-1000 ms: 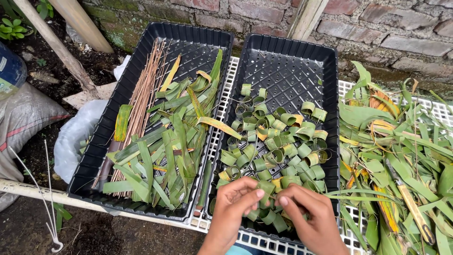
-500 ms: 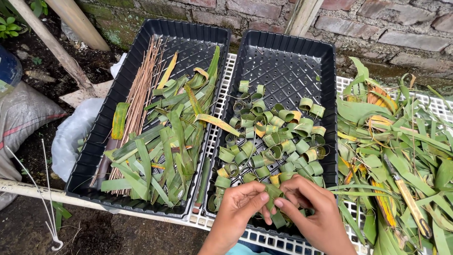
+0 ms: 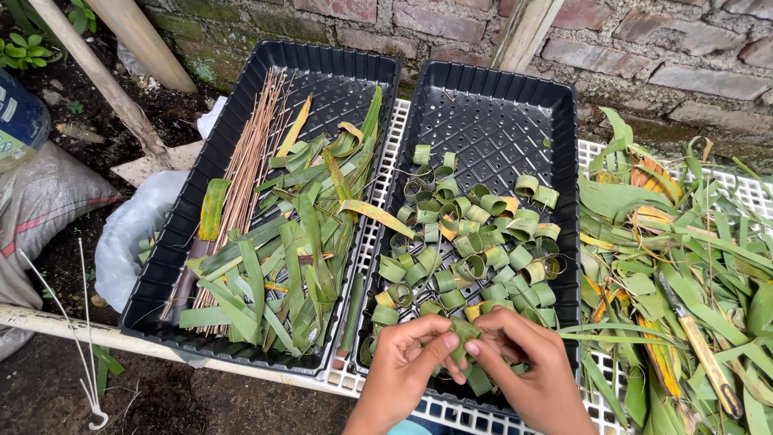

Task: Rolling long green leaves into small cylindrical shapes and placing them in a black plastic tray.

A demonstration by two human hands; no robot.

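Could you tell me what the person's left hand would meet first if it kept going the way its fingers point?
Most likely the right hand: the left hand points right across the folded leaf strip both pinch.

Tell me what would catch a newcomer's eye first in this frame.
Two hands, the left hand and right hand, meet at the bottom centre, pinching a green leaf strip between them. Just above lies a black tray scattered with small rolled leaf rings; a second tray to its left holds flat cut leaf strips and thin brown sticks.
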